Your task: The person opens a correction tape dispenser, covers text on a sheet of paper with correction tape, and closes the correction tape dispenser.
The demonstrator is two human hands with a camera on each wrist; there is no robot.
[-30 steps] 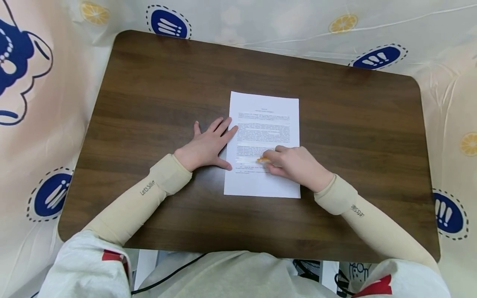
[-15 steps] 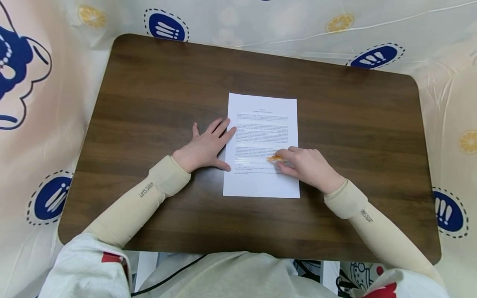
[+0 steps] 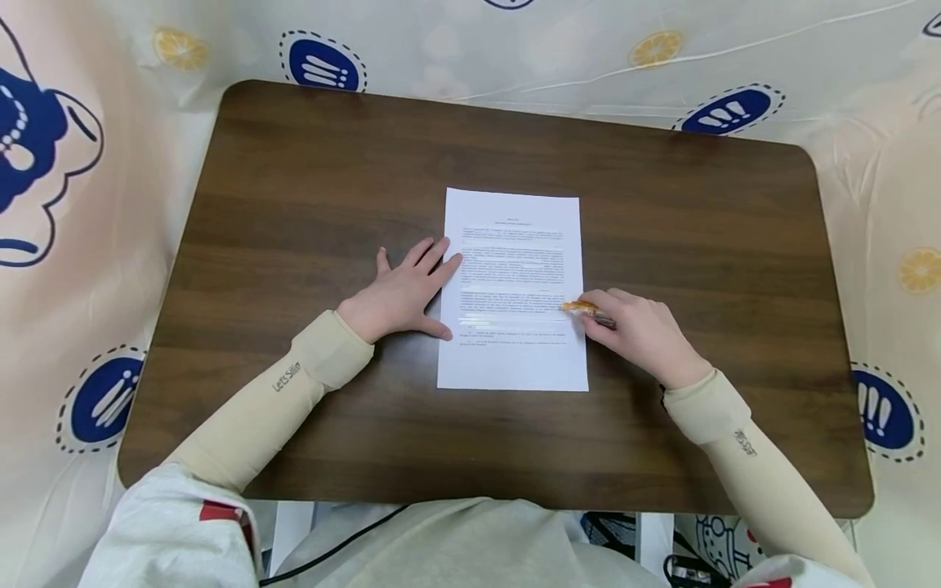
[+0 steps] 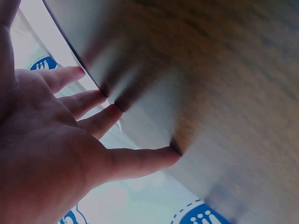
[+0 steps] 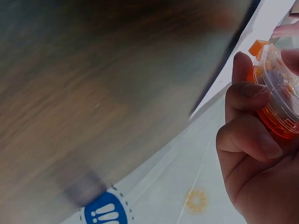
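A printed sheet of paper (image 3: 515,369) lies on the wooden table in the head view. My left hand (image 3: 400,296) is spread at its left edge, index fingertip and thumb tip on the margin. In the left wrist view the fingertips (image 4: 119,108) touch down along the sheet's edge. My right hand (image 3: 641,328) grips a clear and orange correction tape dispenser (image 5: 280,100), its orange tip (image 3: 568,307) at the right end of a text line. A white strip (image 3: 478,321) shows among the lower lines of print. Curled fingers cover part of the dispenser.
The brown tabletop (image 3: 294,180) has rounded corners and surrounds the sheet. A pale patterned curtain (image 3: 470,49) hangs behind and at both sides. A black cable (image 3: 338,541) runs below the front edge.
My right hand has moved rightward across the sheet with the correction tape dispenser, from mid-line to the right end of the print. The left hand has stayed at the left edge.
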